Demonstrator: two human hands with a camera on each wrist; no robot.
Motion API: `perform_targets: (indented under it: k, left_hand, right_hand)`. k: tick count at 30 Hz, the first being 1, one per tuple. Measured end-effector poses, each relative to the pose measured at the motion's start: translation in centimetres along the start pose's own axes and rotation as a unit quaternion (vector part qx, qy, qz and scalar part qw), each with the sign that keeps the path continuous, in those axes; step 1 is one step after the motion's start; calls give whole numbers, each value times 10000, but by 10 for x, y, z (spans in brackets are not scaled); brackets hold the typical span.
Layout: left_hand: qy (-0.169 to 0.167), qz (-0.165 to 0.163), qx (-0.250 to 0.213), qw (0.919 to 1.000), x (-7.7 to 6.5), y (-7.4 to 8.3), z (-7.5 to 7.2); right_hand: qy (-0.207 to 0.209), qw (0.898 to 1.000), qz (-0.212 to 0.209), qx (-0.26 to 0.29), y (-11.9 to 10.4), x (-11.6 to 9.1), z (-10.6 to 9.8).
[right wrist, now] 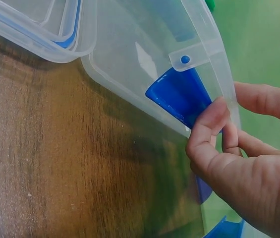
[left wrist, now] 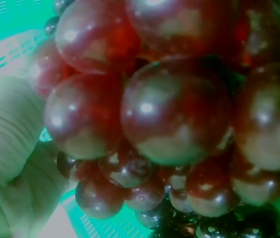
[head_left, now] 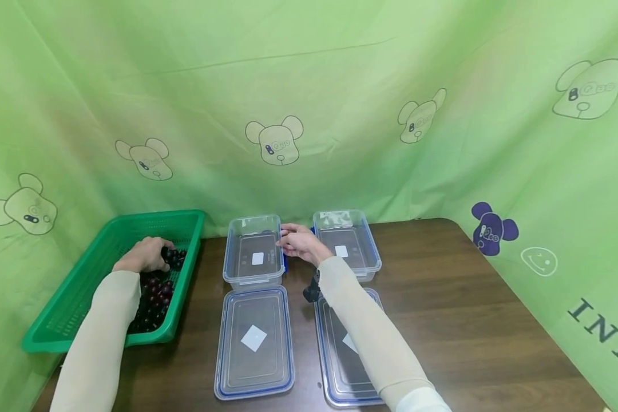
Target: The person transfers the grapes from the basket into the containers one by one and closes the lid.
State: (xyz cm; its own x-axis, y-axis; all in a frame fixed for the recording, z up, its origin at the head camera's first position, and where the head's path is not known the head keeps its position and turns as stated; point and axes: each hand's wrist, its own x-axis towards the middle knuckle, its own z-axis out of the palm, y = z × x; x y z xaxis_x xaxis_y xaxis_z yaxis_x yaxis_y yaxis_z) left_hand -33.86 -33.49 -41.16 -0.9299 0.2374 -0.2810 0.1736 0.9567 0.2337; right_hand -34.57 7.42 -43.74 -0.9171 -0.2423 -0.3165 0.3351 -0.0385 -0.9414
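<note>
My left hand (head_left: 146, 254) reaches into a green basket (head_left: 67, 320), its fingers bent at a bunch of dark red grapes (head_left: 175, 258). In the left wrist view the grapes (left wrist: 174, 111) fill most of the picture, and part of the left hand (left wrist: 16, 163) shows at the left; its fingertips are hidden. My right hand (head_left: 301, 242) pinches the right side of a clear plastic container (head_left: 252, 279). The right wrist view has the right hand's (right wrist: 249, 163) thumb by a blue latch (right wrist: 179, 96) and other fingers at the rim.
A second clear container (head_left: 368, 260) stands to the right. In front of the containers lie two clear lids, the left lid (head_left: 254, 366) and the right lid (head_left: 340, 366), partly under my right forearm. A green curtain (head_left: 340, 74) hangs behind the wooden table (head_left: 468, 326).
</note>
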Motion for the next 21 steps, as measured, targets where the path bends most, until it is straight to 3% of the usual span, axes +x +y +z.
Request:
perform_targets:
  k: [10,21]
  left_hand:
    - [836,98,-447,9954,-10,-6,-8]
    - [1448,-29,-927,9851,-28,4,-39]
  right_hand:
    - [-47,10000,-3,-61,1,1,0]
    - [-7,10000,12,-51,1,5,-1]
